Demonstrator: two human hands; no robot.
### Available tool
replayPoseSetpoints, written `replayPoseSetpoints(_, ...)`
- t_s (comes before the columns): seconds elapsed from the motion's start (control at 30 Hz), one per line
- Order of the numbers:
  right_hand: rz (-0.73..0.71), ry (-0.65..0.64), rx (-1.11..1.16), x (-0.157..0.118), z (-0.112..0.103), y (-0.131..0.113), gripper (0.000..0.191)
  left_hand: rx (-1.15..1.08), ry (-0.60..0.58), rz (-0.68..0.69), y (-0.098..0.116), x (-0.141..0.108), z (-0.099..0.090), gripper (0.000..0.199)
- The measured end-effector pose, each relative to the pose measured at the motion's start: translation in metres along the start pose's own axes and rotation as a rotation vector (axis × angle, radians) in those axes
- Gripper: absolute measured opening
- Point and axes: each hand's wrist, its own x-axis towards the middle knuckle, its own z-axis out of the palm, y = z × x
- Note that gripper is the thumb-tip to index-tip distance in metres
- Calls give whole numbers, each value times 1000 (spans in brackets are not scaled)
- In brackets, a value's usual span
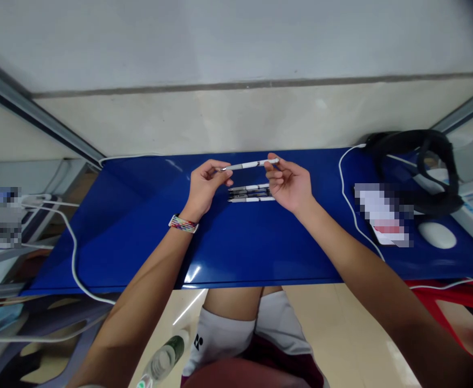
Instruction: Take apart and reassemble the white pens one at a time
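Note:
A white and grey pen (248, 164) is held level above the blue table between both hands. My left hand (206, 186), with a colourful woven band at its wrist, pinches the tip end. The other end sits between the thumb and fingers of my right hand (288, 182). Just below, several pens (250, 199) lie side by side on the table, their tips pointing left. My right hand partly hides their right ends.
The blue table (139, 226) backs onto a wall. To the right are a phone (382, 215), a white mouse (437, 235), a black strapped headset (438, 172) and a white cable (343, 183). Another cable (74, 253) hangs at the left. A bottle (165, 358) is below the table edge.

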Motion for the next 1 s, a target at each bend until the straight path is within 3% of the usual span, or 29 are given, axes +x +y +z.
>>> replayPoseSetpoints(0.37, -21, 114, 19, -4, 8, 0, 25, 26, -4, 8, -3, 1, 0, 27)
replayPoseSetpoints(1.0, 12, 133, 36, -4, 10, -2, 25, 32, 1, 1, -4, 2, -3, 26)
